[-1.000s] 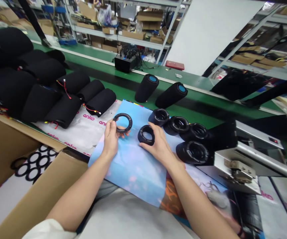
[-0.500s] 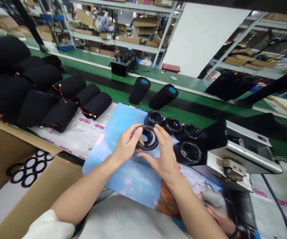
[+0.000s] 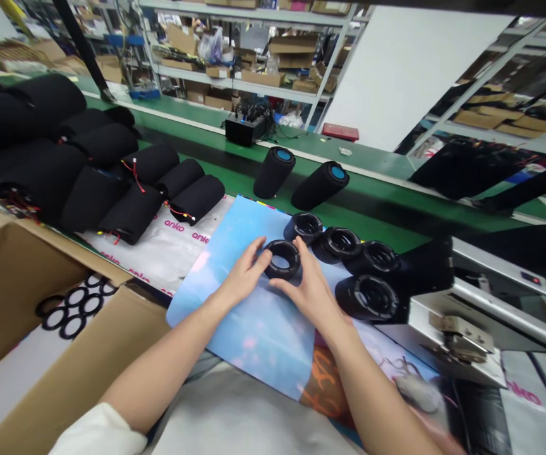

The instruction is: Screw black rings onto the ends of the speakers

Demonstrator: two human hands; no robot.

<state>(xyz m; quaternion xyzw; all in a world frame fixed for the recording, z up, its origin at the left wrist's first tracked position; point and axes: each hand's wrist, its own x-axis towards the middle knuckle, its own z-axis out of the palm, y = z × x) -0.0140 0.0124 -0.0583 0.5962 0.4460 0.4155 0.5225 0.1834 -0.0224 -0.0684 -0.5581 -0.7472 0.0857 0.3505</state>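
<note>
A short, hollow black cylinder with a ring-shaped rim [image 3: 283,243] stands on the blue printed mat [image 3: 244,316], its opening facing up. My left hand [image 3: 244,272] is at its left side, thumb and fingertips against the rim. From the right, my right hand [image 3: 313,284] curves around it, fingertips at the far edge and thumb at the near edge. Just beyond stand similar black hollow cylinders, among them one at the back [image 3: 305,226] and a larger one [image 3: 368,297] beside my right wrist.
Black fabric-covered tubes [image 3: 197,199] with red wires lie in a pile at left. Two tubes with blue discs [image 3: 275,172] stand on the green bench. An open cardboard box [image 3: 78,366] is at lower left, near several black rings [image 3: 83,303]. A silver metal device [image 3: 491,297] stands at right.
The ring between my hands has come down, and its rim now lines up with the cylinder beneath. My fingers have loosened slightly around it. The view has shifted a little left.
</note>
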